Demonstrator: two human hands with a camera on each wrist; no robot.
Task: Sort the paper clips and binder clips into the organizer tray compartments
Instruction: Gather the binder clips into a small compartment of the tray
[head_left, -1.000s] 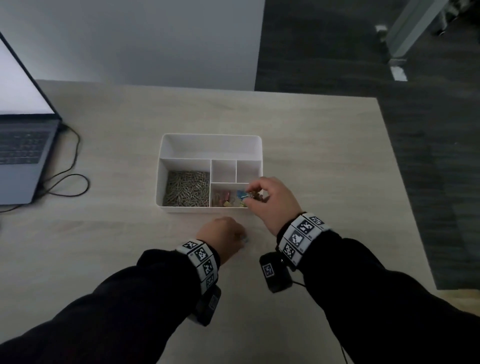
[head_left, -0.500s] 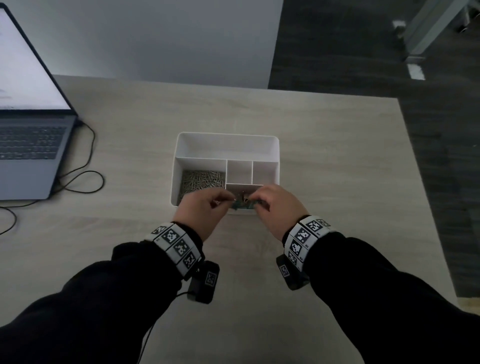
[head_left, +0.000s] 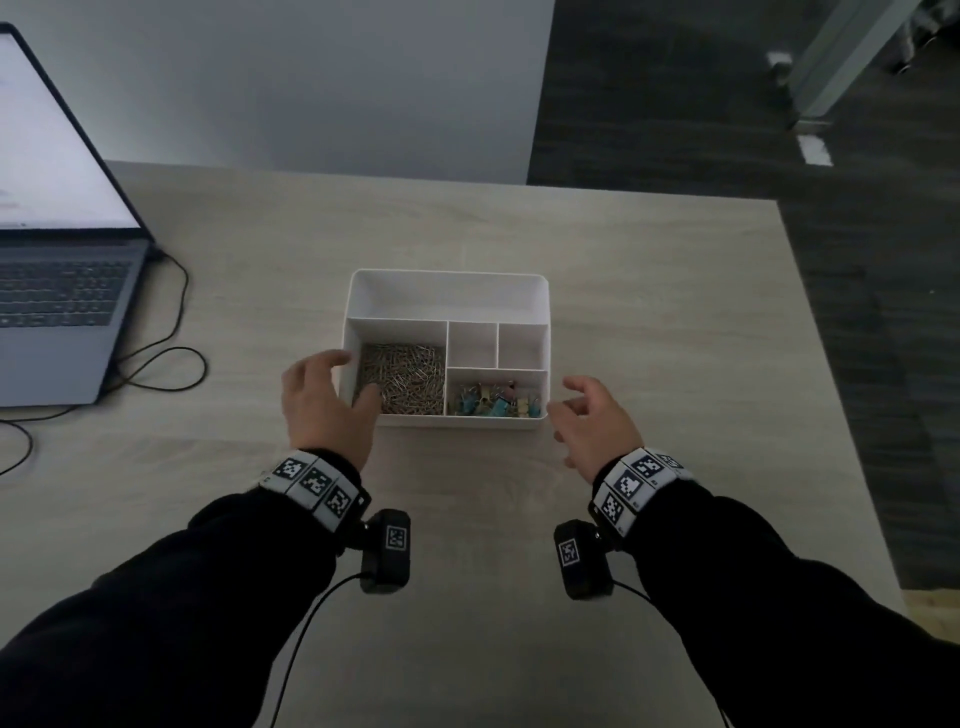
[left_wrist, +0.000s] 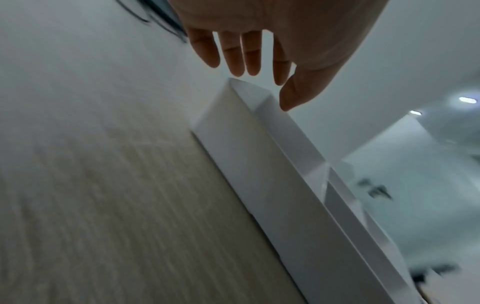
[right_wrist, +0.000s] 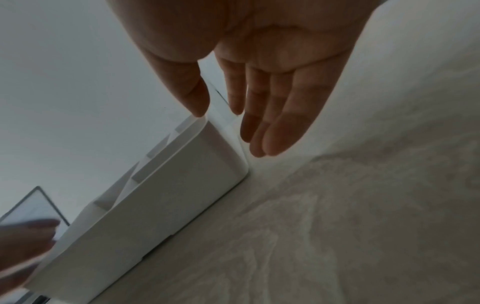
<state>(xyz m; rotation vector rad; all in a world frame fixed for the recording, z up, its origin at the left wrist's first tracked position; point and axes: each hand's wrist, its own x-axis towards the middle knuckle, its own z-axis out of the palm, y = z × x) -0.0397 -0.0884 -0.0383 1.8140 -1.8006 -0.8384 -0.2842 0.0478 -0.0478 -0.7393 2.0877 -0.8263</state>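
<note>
A white organizer tray (head_left: 447, 291) stands mid-table. Its near left compartment holds a heap of silver paper clips (head_left: 402, 376). Its near right compartment holds several coloured binder clips (head_left: 493, 400). The far long compartment and both small middle ones look empty. My left hand (head_left: 327, 395) hovers at the tray's left near corner, fingers straight, thumb over the rim, holding nothing. In the left wrist view the left hand (left_wrist: 259, 67) hangs above the tray wall (left_wrist: 259, 164). My right hand (head_left: 587, 415) is beside the tray's right near corner, fingers relaxed and empty. The right wrist view shows the right hand (right_wrist: 233, 115) near the tray corner (right_wrist: 223, 150).
An open laptop (head_left: 57, 270) sits at the far left with a black cable (head_left: 161, 358) looping on the table between it and the tray. The table's right edge (head_left: 841, 395) drops to dark floor. A white wall stands behind the table.
Both hands have come apart from over the binder clip compartment: the left moved to the tray's left side, the right to its right side. Both now hold nothing.
</note>
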